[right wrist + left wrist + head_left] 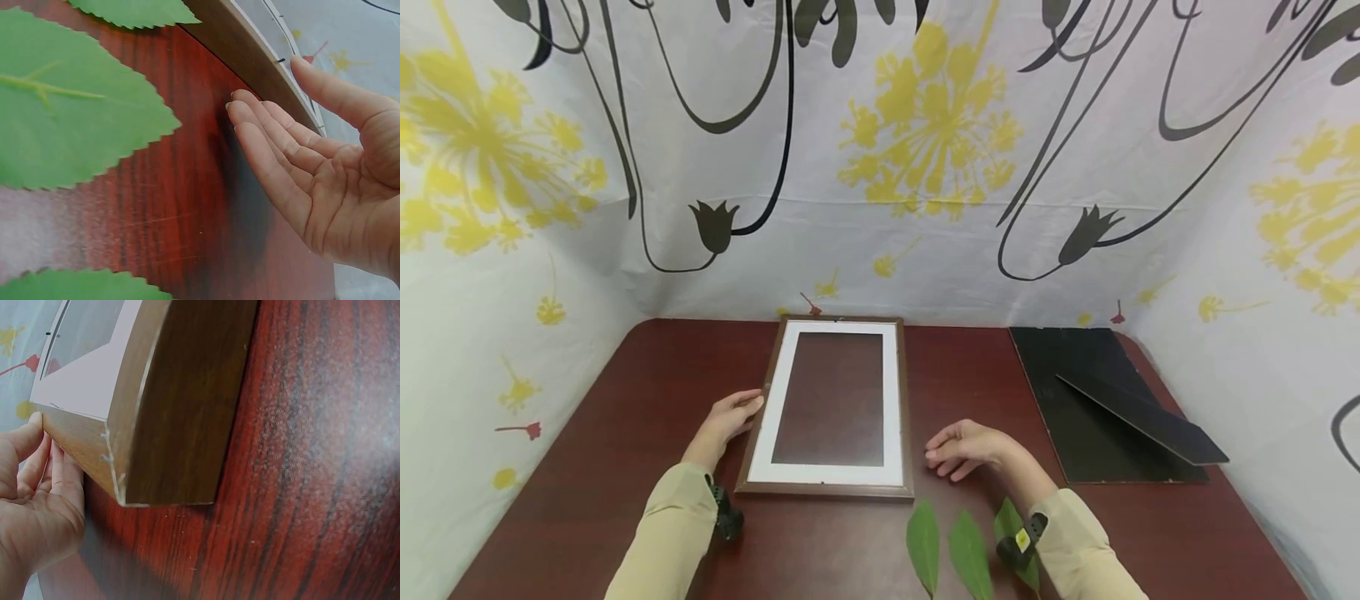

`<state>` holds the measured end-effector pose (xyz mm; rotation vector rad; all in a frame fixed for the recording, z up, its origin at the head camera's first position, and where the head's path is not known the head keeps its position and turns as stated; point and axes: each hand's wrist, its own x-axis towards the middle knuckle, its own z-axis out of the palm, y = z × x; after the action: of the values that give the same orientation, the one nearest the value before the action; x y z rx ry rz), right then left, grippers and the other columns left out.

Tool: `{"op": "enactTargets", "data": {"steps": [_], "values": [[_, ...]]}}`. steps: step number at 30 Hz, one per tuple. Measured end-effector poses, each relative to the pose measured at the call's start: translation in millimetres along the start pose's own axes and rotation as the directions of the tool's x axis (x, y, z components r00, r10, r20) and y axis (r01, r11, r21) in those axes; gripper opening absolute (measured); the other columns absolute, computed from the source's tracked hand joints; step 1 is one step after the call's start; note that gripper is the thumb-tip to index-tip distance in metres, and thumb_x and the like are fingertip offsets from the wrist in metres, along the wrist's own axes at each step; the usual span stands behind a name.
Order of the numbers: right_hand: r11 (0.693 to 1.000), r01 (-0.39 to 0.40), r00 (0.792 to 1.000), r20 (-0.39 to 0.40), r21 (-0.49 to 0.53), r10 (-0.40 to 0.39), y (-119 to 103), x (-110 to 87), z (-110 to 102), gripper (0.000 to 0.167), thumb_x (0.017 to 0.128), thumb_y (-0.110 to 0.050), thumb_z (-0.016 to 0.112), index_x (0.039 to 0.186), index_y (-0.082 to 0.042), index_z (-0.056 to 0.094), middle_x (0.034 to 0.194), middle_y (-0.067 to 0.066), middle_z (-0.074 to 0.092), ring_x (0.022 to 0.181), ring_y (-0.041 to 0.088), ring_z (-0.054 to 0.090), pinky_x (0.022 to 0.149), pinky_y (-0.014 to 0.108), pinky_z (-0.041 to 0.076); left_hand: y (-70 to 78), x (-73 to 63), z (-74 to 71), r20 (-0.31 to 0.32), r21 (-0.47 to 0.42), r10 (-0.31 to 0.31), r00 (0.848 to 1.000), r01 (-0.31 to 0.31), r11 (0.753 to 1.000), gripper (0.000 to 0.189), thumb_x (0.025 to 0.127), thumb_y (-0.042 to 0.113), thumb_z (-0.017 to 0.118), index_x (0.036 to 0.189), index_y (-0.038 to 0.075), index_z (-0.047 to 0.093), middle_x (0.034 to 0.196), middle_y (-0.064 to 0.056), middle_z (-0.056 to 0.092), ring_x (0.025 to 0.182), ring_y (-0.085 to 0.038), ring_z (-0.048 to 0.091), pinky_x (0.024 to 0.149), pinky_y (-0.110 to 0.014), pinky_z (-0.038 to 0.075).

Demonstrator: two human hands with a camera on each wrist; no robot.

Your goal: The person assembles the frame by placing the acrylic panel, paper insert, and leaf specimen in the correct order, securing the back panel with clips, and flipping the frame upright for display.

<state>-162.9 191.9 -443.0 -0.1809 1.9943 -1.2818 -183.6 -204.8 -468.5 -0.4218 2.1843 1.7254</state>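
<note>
A brown picture frame [910, 450] with a white mat border lies on the dark red table, the table's reddish surface showing through its window. My left hand [727, 422] is at the frame's left side. In the left wrist view its thumb tip is at the upper edge, and the fingers lie loosely along the frame's outer side. To the right of the frame, my right hand [968, 450] is held apart from it, palm inward and fingers loosely bent. Nothing is between those fingers in the right wrist view, where green leaves [75, 112] appear close by.
Several green leaves [922, 546] lie at the table's front, one partly covered by my right wrist camera. At the right is a black board [1045, 375], with a smaller dark panel [1142, 417] propped at a tilt over it. Patterned white cloth [820, 183] rises behind the table.
</note>
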Motion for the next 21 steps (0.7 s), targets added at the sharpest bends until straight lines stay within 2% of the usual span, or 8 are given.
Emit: {"op": "enactTargets", "data": {"steps": [7,14,17,18,21], "values": [[0.999,0.017,0.999,0.046,-0.038,-0.015,2,-1.2,10,0.033,0.081,-0.017,0.068,0.104,0.005,0.061,0.087,0.011,0.07,0.073,0.015,0.066,0.065,0.033,0.058,0.4,-1.5,0.3,-0.008,-0.008,0.01,1.0,-0.01,1.0,0.05,0.096,0.022,0.047,0.14,0.001,0.033,0.144,-0.023,0.031,0.132,-0.035,0.033,0.108,-0.043,0.036],[0.993,0.023,0.995,0.098,-0.116,-0.012,-1,-3.6,18,0.03,0.077,-0.012,0.072,0.101,0.003,0.062,0.084,0.008,0.071,0.072,0.01,0.064,0.062,0.03,0.058,-2.5,-2.4,-3.1,0.001,0.001,0.052,0.999,-0.052,0.999,0.061,0.088,0.038,0.058,0.136,0.005,0.041,0.138,-0.022,0.039,0.126,-0.032,0.042,0.102,-0.041,0.043],[0.989,0.029,0.994,0.112,-0.143,-0.013,-3,-4.5,20,0.03,0.077,-0.01,0.072,0.102,0.002,0.061,0.083,0.007,0.071,0.071,0.007,0.063,0.061,0.029,0.057,-2.4,-1.8,-2.4,-0.018,-0.001,0.035,0.999,-0.035,0.999,0.055,0.091,0.033,0.055,0.136,0.005,0.041,0.14,-0.022,0.038,0.126,-0.032,0.042,0.103,-0.04,0.042],[0.988,0.032,0.993,0.116,-0.151,-0.014,-3,-4.7,20,0.03,0.077,-0.01,0.072,0.102,0.002,0.061,0.083,0.007,0.071,0.071,0.007,0.062,0.061,0.029,0.057,-1.9,-1.7,-1.2,-0.019,-0.003,0.024,1.0,-0.024,1.0,0.054,0.093,0.029,0.052,0.138,0.003,0.037,0.143,-0.022,0.034,0.13,-0.034,0.037,0.106,-0.042,0.038],[0.985,0.036,0.992,0.122,-0.166,-0.016,-3,-5.4,22,0.028,0.076,-0.008,0.072,0.101,0.002,0.061,0.083,0.008,0.071,0.07,0.006,0.062,0.06,0.028,0.056,-1.1,-1.5,0.4,-0.027,0.009,0.012,1.0,-0.012,1.0,0.05,0.095,0.025,0.048,0.139,0.003,0.035,0.144,-0.022,0.032,0.131,-0.034,0.035,0.107,-0.043,0.037]]}}
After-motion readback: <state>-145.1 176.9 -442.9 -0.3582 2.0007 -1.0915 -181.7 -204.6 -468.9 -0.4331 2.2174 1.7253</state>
